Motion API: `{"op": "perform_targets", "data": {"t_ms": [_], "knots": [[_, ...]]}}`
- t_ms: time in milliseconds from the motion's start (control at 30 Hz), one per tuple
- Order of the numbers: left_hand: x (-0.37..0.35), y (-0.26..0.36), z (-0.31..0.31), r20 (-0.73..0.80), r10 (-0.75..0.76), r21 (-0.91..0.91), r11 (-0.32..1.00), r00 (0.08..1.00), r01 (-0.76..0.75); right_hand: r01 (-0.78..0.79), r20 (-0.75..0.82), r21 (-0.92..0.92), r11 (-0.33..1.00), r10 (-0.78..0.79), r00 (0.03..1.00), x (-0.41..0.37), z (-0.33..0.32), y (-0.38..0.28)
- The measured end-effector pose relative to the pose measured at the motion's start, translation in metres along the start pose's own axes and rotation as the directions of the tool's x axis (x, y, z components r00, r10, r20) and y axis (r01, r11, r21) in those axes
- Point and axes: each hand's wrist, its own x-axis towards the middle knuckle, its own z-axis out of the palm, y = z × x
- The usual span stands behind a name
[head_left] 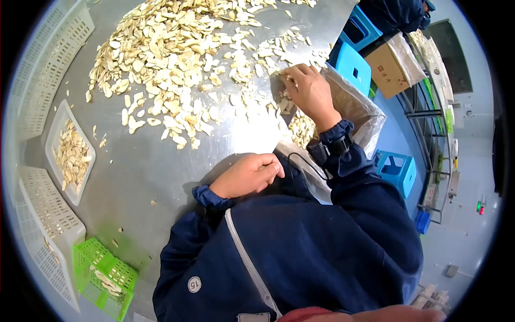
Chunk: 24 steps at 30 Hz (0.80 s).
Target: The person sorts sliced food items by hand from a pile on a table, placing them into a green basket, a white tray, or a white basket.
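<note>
Pale dried slices [161, 48] lie in a large heap on the steel table [123, 177], with scattered ones reaching its right edge. My right hand [311, 91] is over that edge, fingers bent down among loose slices; its fingertips are partly hidden, so what they hold cannot be made out. Beneath the right wrist, a box lined with a clear plastic bag [362, 110] holds more slices [302, 129]. My left hand [249, 174] rests at the table's near edge, fingers curled in and thumb against them, with nothing visible in it.
A white tray [91, 155] of slices stands at the left, beside white perforated baskets [51, 201] and a green basket [104, 255]. Blue stools [397, 169], a cardboard box [386, 70] and a metal rack [429, 115] are to the right. Another person [394, 13] is at the top.
</note>
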Motion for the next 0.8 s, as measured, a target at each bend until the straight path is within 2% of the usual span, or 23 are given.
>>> {"op": "perform_targets", "data": {"t_ms": [67, 133, 167, 200, 267, 367, 400, 467, 600, 667, 733, 800], "knots": [[0.000, 0.000, 0.000, 0.001, -0.007, 0.009, 1.000, 1.000, 0.007, 0.106, -0.137, -0.026, 0.994, -0.109, 0.985, 0.004, 0.005, -0.004], [0.000, 0.002, 0.001, 0.016, -0.023, 0.038, 0.999, 1.000, 0.022, 0.301, -0.073, 0.192, 0.934, -0.293, 0.953, 0.008, 0.018, -0.021], [0.001, 0.002, 0.001, 0.024, -0.032, 0.053, 0.998, 0.999, 0.030, 0.362, -0.014, 0.238, 0.901, -0.369, 0.929, 0.004, 0.023, -0.040], [0.001, 0.003, 0.002, 0.028, -0.021, 0.072, 0.997, 0.999, 0.019, 0.482, 0.015, 0.217, 0.849, -0.497, 0.868, 0.000, 0.028, -0.055], [0.000, 0.002, 0.002, 0.030, 0.001, 0.110, 0.994, 1.000, -0.005, 0.552, 0.036, 0.217, 0.805, -0.572, 0.819, -0.006, 0.039, -0.066], [-0.002, 0.004, 0.002, 0.020, -0.009, 0.100, 0.995, 1.000, 0.006, 0.490, 0.040, 0.170, 0.855, -0.503, 0.863, -0.008, 0.048, -0.048], [-0.002, 0.004, 0.002, 0.020, -0.018, 0.080, 0.997, 1.000, 0.016, 0.467, -0.023, 0.184, 0.865, -0.472, 0.882, -0.010, 0.047, -0.036], [-0.001, 0.002, 0.002, 0.019, -0.032, 0.040, 0.999, 0.999, 0.031, 0.345, -0.039, 0.144, 0.928, -0.343, 0.938, -0.020, 0.038, -0.008], [-0.001, -0.001, 0.000, 0.019, -0.002, 0.014, 1.000, 1.000, 0.002, 0.046, -0.018, -0.134, 0.990, -0.049, 0.999, -0.036, 0.006, 0.043], [0.000, -0.002, 0.001, 0.013, 0.001, 0.014, 1.000, 1.000, -0.001, 0.054, -0.084, -0.163, 0.985, -0.068, 0.994, -0.031, -0.003, 0.051], [0.001, -0.001, 0.003, 0.005, -0.022, -0.006, 1.000, 1.000, 0.022, 0.078, -0.082, -0.014, 0.997, -0.079, 0.994, -0.009, -0.004, 0.044], [0.000, 0.001, 0.003, -0.003, -0.038, -0.025, 0.999, 0.999, 0.038, 0.148, -0.101, -0.022, 0.989, -0.149, 0.984, 0.019, 0.004, 0.027]]}}
